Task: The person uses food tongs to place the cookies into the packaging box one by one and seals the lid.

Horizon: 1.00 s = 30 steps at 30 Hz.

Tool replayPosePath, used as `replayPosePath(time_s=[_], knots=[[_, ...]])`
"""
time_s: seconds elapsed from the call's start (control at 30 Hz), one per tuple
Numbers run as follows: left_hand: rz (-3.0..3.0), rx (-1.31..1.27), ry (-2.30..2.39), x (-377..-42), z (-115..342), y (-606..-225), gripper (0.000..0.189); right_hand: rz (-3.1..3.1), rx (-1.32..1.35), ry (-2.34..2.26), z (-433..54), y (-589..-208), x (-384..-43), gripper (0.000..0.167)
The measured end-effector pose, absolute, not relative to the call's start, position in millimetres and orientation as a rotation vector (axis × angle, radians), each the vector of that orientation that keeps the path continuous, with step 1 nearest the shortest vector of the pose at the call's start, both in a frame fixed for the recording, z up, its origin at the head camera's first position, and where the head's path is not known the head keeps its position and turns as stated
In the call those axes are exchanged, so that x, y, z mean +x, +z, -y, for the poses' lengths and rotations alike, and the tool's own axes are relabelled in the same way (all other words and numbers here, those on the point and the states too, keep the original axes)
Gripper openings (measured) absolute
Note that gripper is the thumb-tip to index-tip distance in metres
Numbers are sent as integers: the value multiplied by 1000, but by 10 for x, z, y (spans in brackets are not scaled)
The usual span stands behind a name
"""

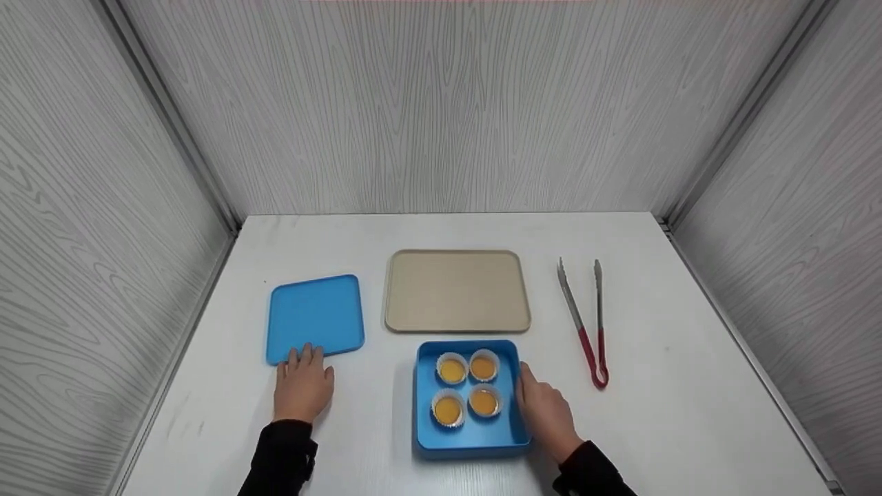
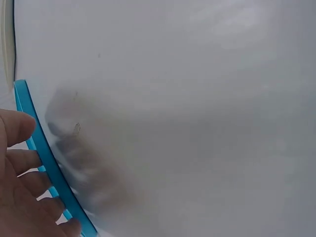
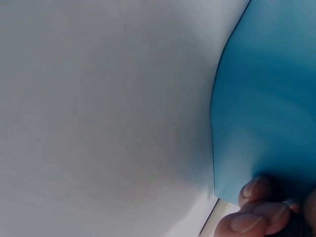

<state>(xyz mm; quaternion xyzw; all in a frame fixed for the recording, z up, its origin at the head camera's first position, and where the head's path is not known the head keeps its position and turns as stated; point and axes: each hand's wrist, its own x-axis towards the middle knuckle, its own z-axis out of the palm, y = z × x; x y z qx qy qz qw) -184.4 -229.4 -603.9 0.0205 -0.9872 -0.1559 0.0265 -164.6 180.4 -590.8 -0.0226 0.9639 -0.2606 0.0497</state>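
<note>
A square blue box (image 1: 475, 441) stands near the front of the table. In it sit several egg tarts (image 1: 452, 372) with yellow-orange tops and pale fluted cups. My right hand (image 1: 548, 417) lies along the box's right side, its fingers touching the outer wall; in the right wrist view the fingertips (image 3: 256, 190) meet that blue wall low down. To the left a flat blue lid (image 1: 315, 310) lies on the table. The fingers of my left hand (image 1: 302, 386) rest on its near edge, and the left wrist view shows them along the lid's rim (image 2: 44, 148).
Behind the box lies a beige tray (image 1: 458, 293). Metal tongs with red handles (image 1: 596, 355) lie spread on the right of the white table (image 1: 675, 386). Grey wood-grain panels (image 1: 441, 110) stand at the back and both sides.
</note>
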Motion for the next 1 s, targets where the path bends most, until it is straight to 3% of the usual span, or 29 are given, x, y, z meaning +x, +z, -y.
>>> replayPosePath(time_s=[0.57,1.0], knots=[[2845,-71,-317,-1827,2275,-6090,24,-2882,-40,-758,-1809,-5892,-1676,50],[2798,-177,-302,-1762,2280,-5981,22,-2850,-25,-795,-1822,-5900,-1679,51]])
